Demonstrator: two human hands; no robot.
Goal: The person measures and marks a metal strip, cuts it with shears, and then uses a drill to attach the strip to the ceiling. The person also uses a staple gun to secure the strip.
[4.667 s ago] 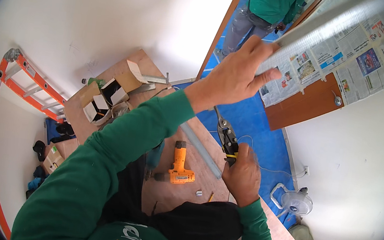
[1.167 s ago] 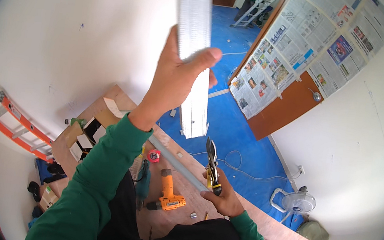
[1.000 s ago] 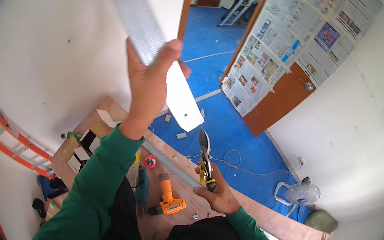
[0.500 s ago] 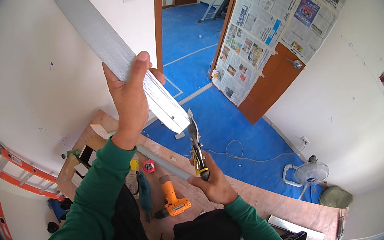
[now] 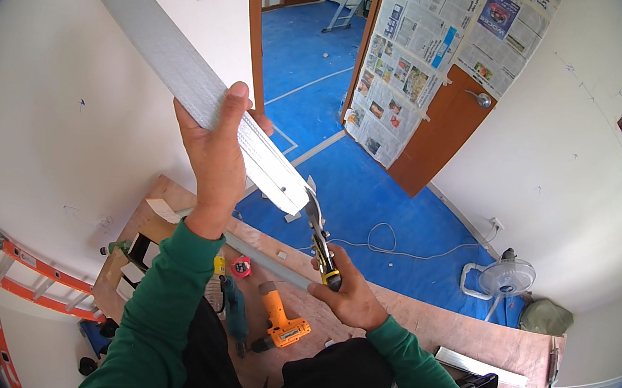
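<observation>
My left hand [image 5: 214, 165] is wrapped round a long grey metal channel [image 5: 159, 47], thumb on its upper face. The channel slants from the upper left down toward the middle, its near end bright and ridged. In my right hand [image 5: 357, 294] is a pair of tin snips [image 5: 319, 236] with black and yellow handles. Their jaws meet the corner of the channel's near end; how far the blades are closed is too small to tell. Below the hands, a grey metal strip [image 5: 267, 261] lies along the wooden board, running toward my right hand.
On the wooden board [image 5: 420, 318] lie an orange drill [image 5: 281, 320], a teal power tool [image 5: 234, 309] and a red tape measure [image 5: 241, 266]. An orange ladder [image 5: 40, 280] stands at left. Beyond are blue floor covering [image 5: 358, 192], a fan [image 5: 506, 276] with its cable, and a newspaper-covered door [image 5: 420, 83].
The channel, both hands and the snips have shifted very slightly to the right. Both grips stay the same, and the snips remain at the channel's end.
</observation>
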